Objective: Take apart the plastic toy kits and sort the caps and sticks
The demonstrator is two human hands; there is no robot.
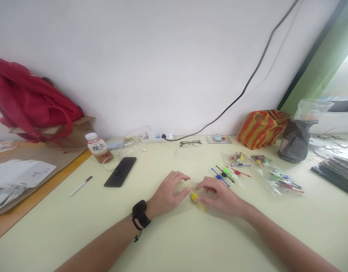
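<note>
On the table between my hands lies a yellow spinner arrow point(194, 197) with a round hub; its pointed ends look blurred. My left hand point(168, 192) is just left of it, thumb and fingers apart, nothing in them. Close on the right, my right hand point(220, 195) has its fingers curled but apart, the thumb tip beside or touching the yellow hub. Beyond the right hand lie more spinner arrows: a blue one point(219, 176), a black one point(224, 174), a red one point(238, 172), plus green and white ones.
Clear bags of small coloured parts point(284, 182) lie at right. Behind are glasses point(190, 143), a power strip point(155, 138), a striped bag point(259, 130) and a grey bag point(295, 141). At left are a phone point(120, 172), a bottle point(99, 149) and a thin white stick point(81, 186).
</note>
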